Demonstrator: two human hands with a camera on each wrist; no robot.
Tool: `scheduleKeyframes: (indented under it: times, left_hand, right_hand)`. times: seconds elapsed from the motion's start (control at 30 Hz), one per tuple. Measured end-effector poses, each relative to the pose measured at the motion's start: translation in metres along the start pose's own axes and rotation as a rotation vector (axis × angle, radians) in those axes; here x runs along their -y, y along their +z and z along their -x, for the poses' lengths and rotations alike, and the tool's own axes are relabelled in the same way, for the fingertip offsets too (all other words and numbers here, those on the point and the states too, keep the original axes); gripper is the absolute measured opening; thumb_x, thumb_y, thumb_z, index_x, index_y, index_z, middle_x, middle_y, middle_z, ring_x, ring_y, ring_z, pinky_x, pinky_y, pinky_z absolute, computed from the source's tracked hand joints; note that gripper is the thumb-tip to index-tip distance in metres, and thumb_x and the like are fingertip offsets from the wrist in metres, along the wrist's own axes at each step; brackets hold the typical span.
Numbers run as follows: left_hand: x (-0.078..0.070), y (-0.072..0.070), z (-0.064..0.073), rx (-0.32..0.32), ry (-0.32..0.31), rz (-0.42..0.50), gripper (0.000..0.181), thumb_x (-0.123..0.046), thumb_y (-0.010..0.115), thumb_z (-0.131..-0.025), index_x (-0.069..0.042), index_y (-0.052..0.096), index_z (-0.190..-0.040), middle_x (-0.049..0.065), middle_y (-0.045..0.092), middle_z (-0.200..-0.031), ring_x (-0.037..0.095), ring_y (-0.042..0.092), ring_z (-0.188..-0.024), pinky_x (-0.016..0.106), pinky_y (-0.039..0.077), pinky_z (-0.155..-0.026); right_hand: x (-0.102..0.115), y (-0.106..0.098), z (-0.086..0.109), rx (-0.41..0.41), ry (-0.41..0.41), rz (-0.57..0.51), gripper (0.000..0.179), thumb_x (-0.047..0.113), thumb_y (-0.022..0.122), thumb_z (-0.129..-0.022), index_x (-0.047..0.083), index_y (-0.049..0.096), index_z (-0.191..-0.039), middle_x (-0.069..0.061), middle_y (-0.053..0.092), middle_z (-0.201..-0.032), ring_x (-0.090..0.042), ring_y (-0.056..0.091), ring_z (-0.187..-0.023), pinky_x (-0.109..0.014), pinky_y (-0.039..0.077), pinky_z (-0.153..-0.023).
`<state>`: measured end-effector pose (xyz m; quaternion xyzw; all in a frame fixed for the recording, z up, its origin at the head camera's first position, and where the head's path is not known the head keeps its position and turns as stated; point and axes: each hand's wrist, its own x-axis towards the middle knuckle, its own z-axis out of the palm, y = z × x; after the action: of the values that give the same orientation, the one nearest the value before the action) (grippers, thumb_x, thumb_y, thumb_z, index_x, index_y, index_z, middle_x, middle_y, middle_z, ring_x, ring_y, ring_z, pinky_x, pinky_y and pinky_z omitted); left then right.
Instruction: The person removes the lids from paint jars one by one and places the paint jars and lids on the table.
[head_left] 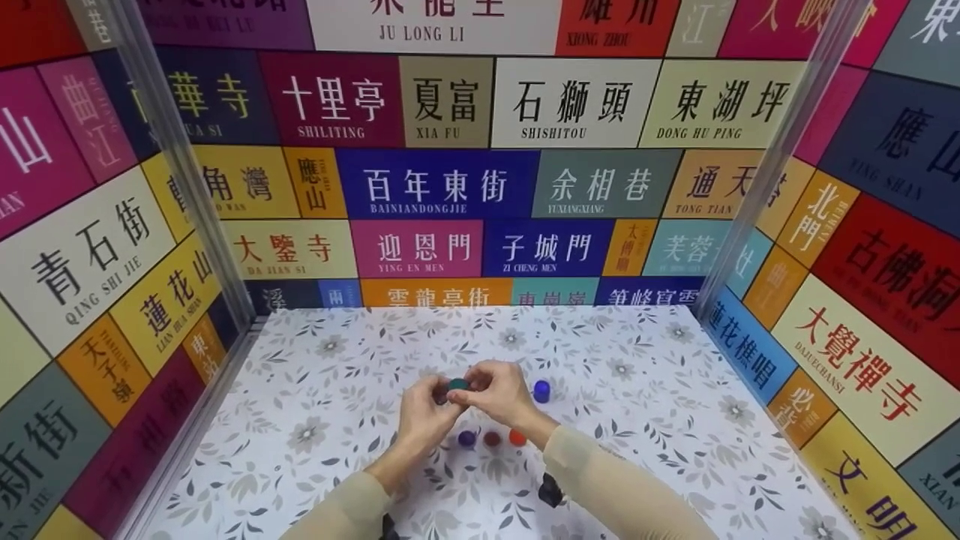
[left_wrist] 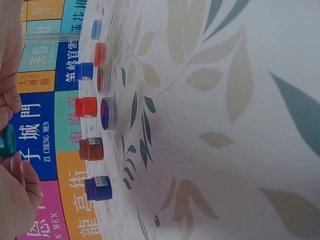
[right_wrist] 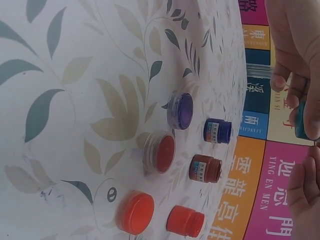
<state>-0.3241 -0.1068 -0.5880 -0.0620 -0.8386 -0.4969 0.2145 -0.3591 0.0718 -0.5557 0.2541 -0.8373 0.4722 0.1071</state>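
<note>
A small green paint jar point(head_left: 457, 384) is raised off the table, between both hands. My left hand point(head_left: 426, 411) grips it from the left with curled fingers. From the other side, my right hand point(head_left: 501, 390) pinches it, its thumb at the near edge. In the left wrist view only part of the green jar point(left_wrist: 7, 141) shows; fingers cover the rest, so lid and body cannot be told apart. Beneath the hands stand uncapped jars: purple point(right_wrist: 217, 131), brown point(right_wrist: 205, 168) and orange point(right_wrist: 185, 221).
Nearer me lie a purple lid point(right_wrist: 181, 111), a red-brown lid point(right_wrist: 160, 152) and an orange lid point(right_wrist: 135, 212). A blue jar point(head_left: 541, 390) stands right of the hands, with a blue lid point(left_wrist: 96, 30) nearby. Sign-covered walls point(head_left: 435, 184) enclose the leaf-patterned table point(head_left: 645, 450).
</note>
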Motion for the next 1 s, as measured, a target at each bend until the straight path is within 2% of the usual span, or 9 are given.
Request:
scheduleKeyframes:
  times: [0.17, 0.27, 0.4, 0.57, 0.7, 0.8, 1.0]
  left_hand:
    - [0.001, 0.001, -0.001, 0.01, 0.017, 0.016, 0.019, -0.017, 0.093, -0.085, -0.009, 0.079, -0.095, 0.008, 0.081, -0.091, 0.033, 0.078, -0.087, 0.033, 0.064, -0.08]
    - [0.003, 0.001, 0.0, 0.031, 0.012, 0.041, 0.02, -0.016, 0.093, -0.086, -0.009, 0.079, -0.097, 0.009, 0.082, -0.093, 0.039, 0.08, -0.09, 0.041, 0.067, -0.081]
    - [0.005, 0.0, 0.0, 0.045, 0.032, 0.05, 0.021, -0.014, 0.094, -0.085, -0.008, 0.078, -0.097, 0.01, 0.081, -0.092, 0.039, 0.079, -0.088, 0.047, 0.067, -0.08]
    - [0.006, 0.0, 0.0, 0.049, 0.049, 0.033, 0.02, -0.012, 0.094, -0.084, -0.008, 0.078, -0.095, 0.007, 0.079, -0.089, 0.036, 0.077, -0.084, 0.031, 0.062, -0.073]
    - [0.005, -0.001, -0.001, 0.059, 0.037, 0.049, 0.02, -0.013, 0.093, -0.084, -0.006, 0.079, -0.097, 0.008, 0.079, -0.087, 0.036, 0.076, -0.083, 0.021, 0.055, -0.07]
    - [0.004, -0.001, -0.001, 0.062, 0.031, 0.061, 0.021, -0.013, 0.094, -0.084, -0.006, 0.08, -0.098, 0.01, 0.078, -0.087, 0.037, 0.074, -0.082, 0.019, 0.053, -0.069]
    - [0.004, 0.0, -0.001, 0.054, 0.028, 0.058, 0.023, -0.014, 0.095, -0.083, -0.007, 0.08, -0.099, 0.01, 0.078, -0.088, 0.036, 0.074, -0.084, 0.02, 0.054, -0.07]
  right_hand:
    - [-0.004, -0.001, -0.002, 0.039, -0.015, 0.011, 0.025, 0.027, 0.098, -0.088, 0.008, 0.085, -0.097, -0.008, 0.081, -0.084, 0.0, 0.062, -0.071, -0.02, 0.057, -0.068]
    - [-0.004, -0.002, -0.002, 0.065, -0.019, 0.004, 0.021, 0.022, 0.096, -0.088, 0.008, 0.086, -0.098, -0.009, 0.08, -0.084, 0.0, 0.061, -0.07, -0.019, 0.055, -0.068]
    - [-0.004, -0.003, -0.002, 0.098, -0.039, -0.01, 0.017, 0.019, 0.095, -0.087, 0.009, 0.086, -0.098, -0.012, 0.077, -0.083, 0.0, 0.059, -0.069, -0.019, 0.052, -0.066]
    - [-0.007, -0.004, -0.004, 0.137, -0.058, -0.024, 0.017, 0.015, 0.091, -0.087, 0.011, 0.088, -0.103, -0.012, 0.079, -0.088, -0.004, 0.062, -0.072, -0.019, 0.053, -0.068]
    - [-0.01, -0.004, -0.004, 0.155, -0.07, -0.069, 0.023, 0.009, 0.087, -0.087, 0.009, 0.088, -0.11, -0.015, 0.081, -0.097, -0.025, 0.074, -0.083, -0.021, 0.06, -0.075]
    - [-0.012, -0.003, -0.004, 0.166, -0.075, -0.106, 0.026, 0.005, 0.085, -0.088, 0.007, 0.088, -0.114, -0.017, 0.08, -0.101, -0.038, 0.076, -0.091, -0.023, 0.063, -0.079]
    - [-0.012, -0.004, -0.004, 0.178, -0.066, -0.127, 0.03, 0.0, 0.082, -0.087, 0.008, 0.088, -0.115, -0.017, 0.079, -0.102, -0.028, 0.075, -0.09, -0.024, 0.064, -0.081]
